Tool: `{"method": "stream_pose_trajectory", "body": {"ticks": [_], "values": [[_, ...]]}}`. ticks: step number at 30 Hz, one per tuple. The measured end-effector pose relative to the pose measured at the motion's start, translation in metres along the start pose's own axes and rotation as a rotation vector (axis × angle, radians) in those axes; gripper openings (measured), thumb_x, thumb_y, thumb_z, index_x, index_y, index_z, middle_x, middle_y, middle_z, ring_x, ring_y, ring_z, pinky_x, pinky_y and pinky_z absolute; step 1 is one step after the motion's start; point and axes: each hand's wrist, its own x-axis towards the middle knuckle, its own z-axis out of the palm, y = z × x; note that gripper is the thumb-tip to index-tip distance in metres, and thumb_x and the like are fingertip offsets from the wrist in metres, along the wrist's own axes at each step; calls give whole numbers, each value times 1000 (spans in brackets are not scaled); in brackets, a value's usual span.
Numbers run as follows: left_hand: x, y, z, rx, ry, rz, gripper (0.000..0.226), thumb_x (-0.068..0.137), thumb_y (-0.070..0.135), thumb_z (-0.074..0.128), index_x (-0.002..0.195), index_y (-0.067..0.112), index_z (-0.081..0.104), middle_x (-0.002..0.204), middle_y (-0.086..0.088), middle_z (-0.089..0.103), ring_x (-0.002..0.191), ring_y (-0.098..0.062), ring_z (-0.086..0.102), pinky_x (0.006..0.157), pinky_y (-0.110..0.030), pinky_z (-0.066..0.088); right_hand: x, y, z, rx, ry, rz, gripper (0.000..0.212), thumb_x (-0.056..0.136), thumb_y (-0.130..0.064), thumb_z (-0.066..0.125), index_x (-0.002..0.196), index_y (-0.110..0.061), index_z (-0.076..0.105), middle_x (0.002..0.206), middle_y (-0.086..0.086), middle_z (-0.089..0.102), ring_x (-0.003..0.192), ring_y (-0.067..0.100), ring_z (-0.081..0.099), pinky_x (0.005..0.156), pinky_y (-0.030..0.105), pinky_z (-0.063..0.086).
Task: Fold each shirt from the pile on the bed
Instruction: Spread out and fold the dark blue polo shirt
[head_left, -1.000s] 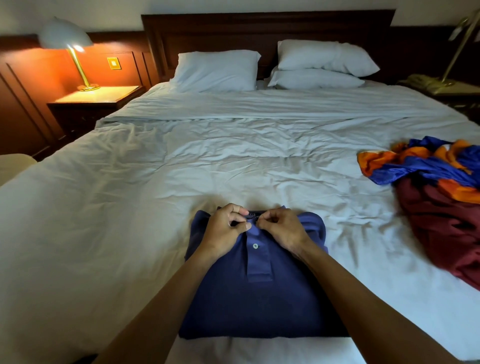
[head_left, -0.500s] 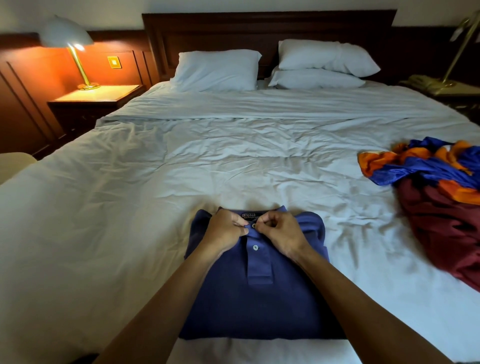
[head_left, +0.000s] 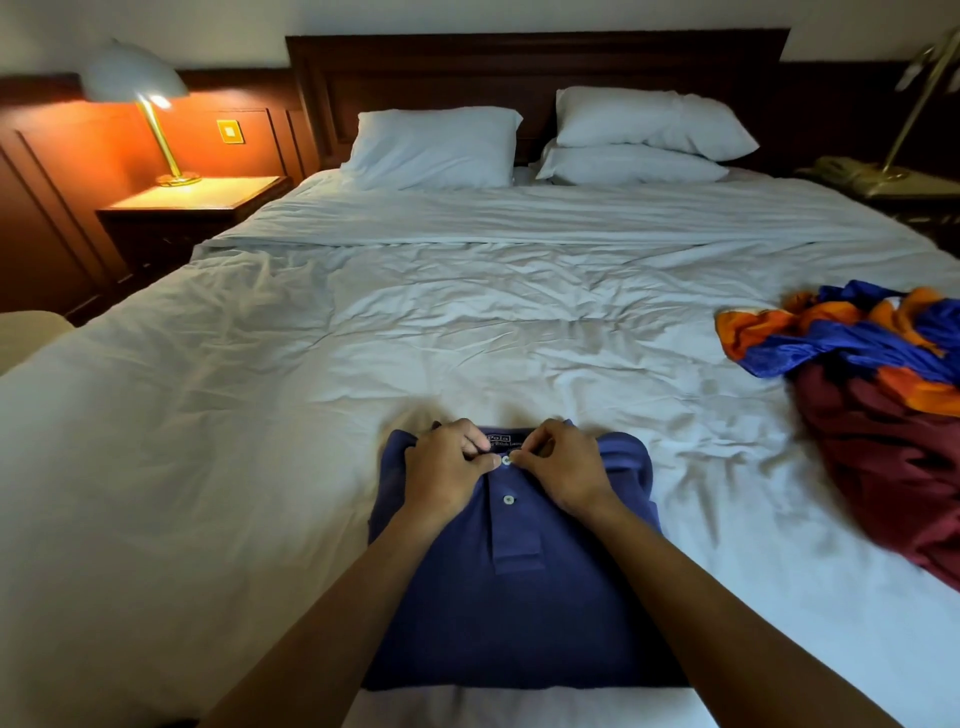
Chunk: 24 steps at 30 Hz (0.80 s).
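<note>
A navy polo shirt (head_left: 519, 613) lies folded into a rectangle, front up, on the near part of the white bed (head_left: 363, 364). My left hand (head_left: 447, 470) pinches the placket beside the top button, on its left. My right hand (head_left: 563, 467) pinches the fabric on the button's right. A second white button shows lower on the placket. The pile (head_left: 878, 415) lies at the right edge: a crumpled orange and blue shirt on top of a maroon one.
Three white pillows (head_left: 436, 148) lean on the dark headboard. A lit lamp (head_left: 140, 98) stands on the left nightstand (head_left: 192, 208). Another nightstand with a brass lamp (head_left: 919, 88) is at the far right. Rumpled sheet spans the bed's middle.
Both hands have stayed at the collar, shifting slightly lower and closer onto the top button. The shirt and the pile have not moved.
</note>
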Motion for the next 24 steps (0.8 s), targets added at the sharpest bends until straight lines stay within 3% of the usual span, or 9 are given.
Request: {"method": "stream_pose_trajectory", "body": {"ticks": [4,6,9,14,19,24], "values": [[7,-6,-2,265,29,51,24,77,51,79,90,38,64,105,10,53,109,-14,47,100,-41,36,-3,1,-4,-72,71,-150,12,84,-10,67,90,-20,64,80,-4,62,70,6,57,68,21,41],[11,-6,-4,366,5,73,24,86,54,68,103,38,66,118,9,47,118,-18,36,103,-39,26,-2,2,-8,-180,75,-262,22,88,-12,63,107,-22,66,106,-3,58,91,12,56,82,27,45],[18,-8,-13,411,-138,138,21,101,46,48,110,42,68,127,16,47,119,-18,33,96,-37,19,8,4,-17,-388,-54,-297,27,97,-31,55,122,-32,64,128,-7,46,117,18,40,97,36,35],[31,-16,-30,411,-352,198,8,99,43,54,93,44,59,118,18,50,115,-13,34,89,-31,17,21,7,-26,-461,-310,-250,30,88,-63,56,103,-39,66,124,-12,41,120,13,28,93,35,19],[46,-19,-30,353,-421,107,18,103,48,42,96,38,55,107,14,49,115,-16,40,100,-37,29,23,9,-18,-530,-288,-208,36,82,-74,53,95,-40,57,121,-11,38,117,14,28,95,37,20],[50,-20,-26,433,-454,86,30,103,56,33,88,37,52,96,14,46,109,-15,38,91,-32,22,22,5,-14,-579,-273,-182,45,80,-79,49,95,-38,59,121,-8,40,118,17,28,98,40,21]]}}
